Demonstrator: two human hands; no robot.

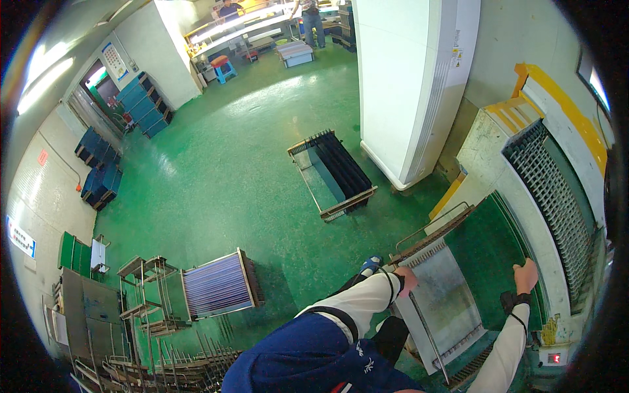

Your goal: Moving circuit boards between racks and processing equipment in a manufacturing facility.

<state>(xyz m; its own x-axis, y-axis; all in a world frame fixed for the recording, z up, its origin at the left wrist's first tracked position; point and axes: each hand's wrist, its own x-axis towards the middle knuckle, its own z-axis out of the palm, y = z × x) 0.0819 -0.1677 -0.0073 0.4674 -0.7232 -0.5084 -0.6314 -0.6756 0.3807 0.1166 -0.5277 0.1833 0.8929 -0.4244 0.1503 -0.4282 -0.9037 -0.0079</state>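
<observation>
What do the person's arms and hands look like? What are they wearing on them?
The left hand and right hand wear no gloves. Both arms have long white sleeves, left and right. A thin black band circles the left wrist, and there's a chunkier black wristband on the right. The blue top has small white marks.

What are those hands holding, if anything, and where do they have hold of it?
The right hand appears to pinch a green panel by its right edge. The left hand is at the rack's left side; whether it grips cannot be told.
</observation>
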